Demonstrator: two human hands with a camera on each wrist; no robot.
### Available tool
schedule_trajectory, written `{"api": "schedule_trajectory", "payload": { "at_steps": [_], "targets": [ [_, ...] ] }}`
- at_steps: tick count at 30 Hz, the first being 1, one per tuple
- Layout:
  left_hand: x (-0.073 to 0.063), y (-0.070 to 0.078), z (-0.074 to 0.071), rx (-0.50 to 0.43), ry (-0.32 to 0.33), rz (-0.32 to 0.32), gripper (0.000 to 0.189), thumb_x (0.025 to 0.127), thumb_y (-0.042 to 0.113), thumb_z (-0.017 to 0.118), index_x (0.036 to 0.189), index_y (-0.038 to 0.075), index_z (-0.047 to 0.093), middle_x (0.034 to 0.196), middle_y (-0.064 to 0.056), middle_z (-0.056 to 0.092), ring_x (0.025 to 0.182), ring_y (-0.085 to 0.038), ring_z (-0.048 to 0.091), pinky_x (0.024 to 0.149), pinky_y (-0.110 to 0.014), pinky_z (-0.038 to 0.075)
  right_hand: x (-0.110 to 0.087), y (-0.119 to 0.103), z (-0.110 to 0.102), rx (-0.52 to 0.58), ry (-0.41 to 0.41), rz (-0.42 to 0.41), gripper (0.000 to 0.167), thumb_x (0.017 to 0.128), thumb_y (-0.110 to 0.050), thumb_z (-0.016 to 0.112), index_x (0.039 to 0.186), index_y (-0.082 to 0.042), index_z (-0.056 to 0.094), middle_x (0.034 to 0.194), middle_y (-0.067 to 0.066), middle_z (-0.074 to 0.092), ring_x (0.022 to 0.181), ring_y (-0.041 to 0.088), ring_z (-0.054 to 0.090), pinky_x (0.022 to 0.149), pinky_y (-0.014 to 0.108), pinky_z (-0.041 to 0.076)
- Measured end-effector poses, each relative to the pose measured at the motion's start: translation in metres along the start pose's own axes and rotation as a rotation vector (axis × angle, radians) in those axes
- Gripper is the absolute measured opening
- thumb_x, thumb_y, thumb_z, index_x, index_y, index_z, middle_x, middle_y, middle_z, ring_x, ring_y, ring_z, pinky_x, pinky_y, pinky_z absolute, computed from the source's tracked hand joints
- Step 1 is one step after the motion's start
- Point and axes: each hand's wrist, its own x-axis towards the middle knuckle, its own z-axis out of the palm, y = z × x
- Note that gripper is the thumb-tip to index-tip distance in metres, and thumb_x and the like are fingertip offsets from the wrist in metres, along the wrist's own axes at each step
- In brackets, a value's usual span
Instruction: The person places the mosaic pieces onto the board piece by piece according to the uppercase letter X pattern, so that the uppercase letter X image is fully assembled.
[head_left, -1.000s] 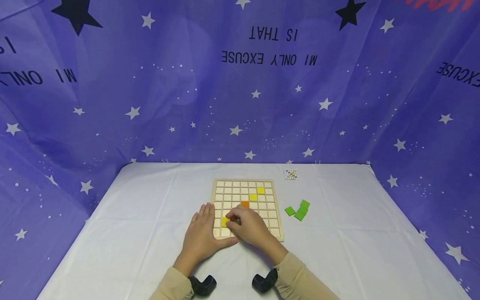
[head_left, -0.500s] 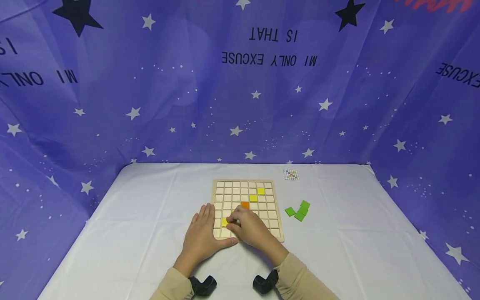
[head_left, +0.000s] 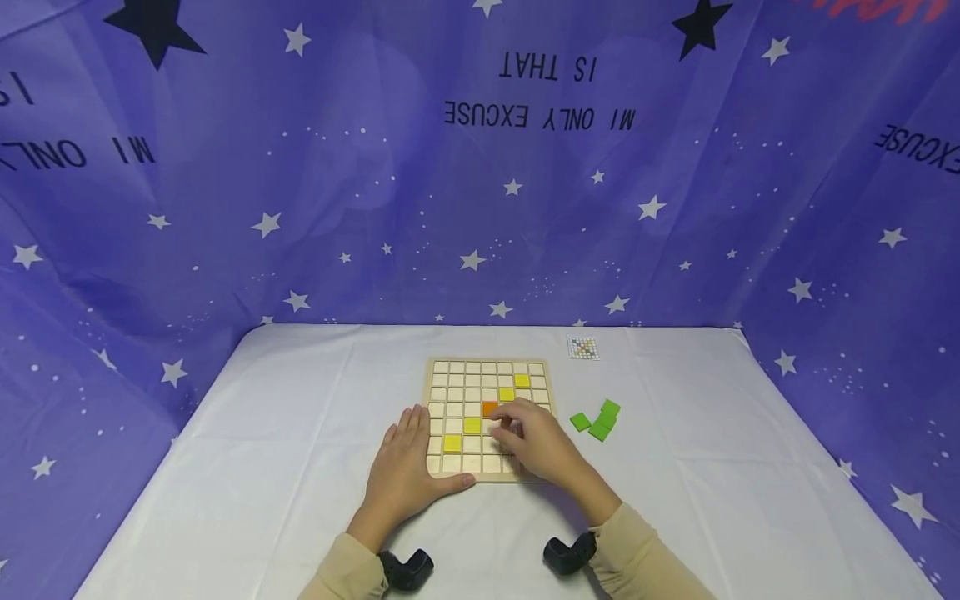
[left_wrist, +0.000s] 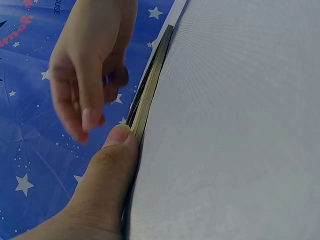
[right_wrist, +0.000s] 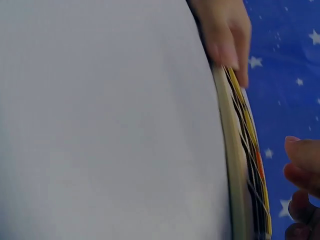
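A square wooden grid board (head_left: 457,381) lies on the white table. In its cells a diagonal line of flat square tiles runs from front left to back right: yellow tiles (head_left: 472,425) with one orange tile (head_left: 489,409) among them. My left hand (head_left: 401,462) rests along the board's left edge, fingers straight, its thumb on the front edge. Over the right half of the board hovers my right hand (head_left: 536,437), fingers loosely bent. Both wrist views show that hand off the board, with nothing visible between its fingertips. It covers several cells in the head view.
Several green tiles (head_left: 604,421) lie to the right of the board, one of them apart from the others. Behind them is a small pattern card (head_left: 582,347) with a printed grid. A purple star-patterned cloth (head_left: 472,208) hangs behind the white table (head_left: 735,467).
My right hand has left the yellow tile at the front left and moved right, uncovering another yellow tile beside the orange one. The left hand stays where it was.
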Motion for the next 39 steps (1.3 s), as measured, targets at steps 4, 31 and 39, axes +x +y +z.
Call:
{"api": "schedule_trajectory", "payload": {
  "at_steps": [4, 31, 39],
  "targets": [
    [0.0, -0.001, 0.001, -0.009, 0.004, -0.004, 0.138, 0.063, 0.09, 0.061, 0.156, -0.003, 0.02, 0.164, -0.018, 0.022, 0.154, -0.033, 0.018, 0.126, -0.05, 0.018, 0.0, 0.023, -0.024, -0.02, 0.045, 0.066, 0.022, 0.091, -0.024, 0.073, 0.112, -0.018, 0.072, 0.091, -0.01, 0.063, 0.074, 0.006, 0.053, 0.067, 0.023, 0.048],
    [-0.002, 0.0, 0.0, -0.024, 0.029, 0.006, 0.138, 0.062, 0.09, 0.063, 0.155, -0.005, 0.025, 0.162, -0.02, 0.027, 0.152, -0.035, 0.023, 0.125, -0.05, 0.02, -0.021, 0.129, -0.095, -0.203, 0.106, 0.299, 0.02, 0.094, -0.02, 0.068, 0.108, -0.005, 0.069, 0.105, 0.013, 0.066, 0.1, 0.033, 0.063, 0.088, 0.054, 0.049],
    [-0.002, 0.0, 0.0, -0.025, 0.017, 0.0, 0.136, 0.063, 0.087, 0.065, 0.155, -0.004, 0.023, 0.163, -0.02, 0.024, 0.153, -0.034, 0.02, 0.125, -0.049, 0.018, -0.012, 0.128, -0.087, -0.123, 0.186, 0.306, 0.015, 0.095, -0.019, 0.067, 0.108, -0.012, 0.065, 0.1, 0.007, 0.069, 0.089, 0.024, 0.062, 0.076, 0.037, 0.047]
  ]
}}
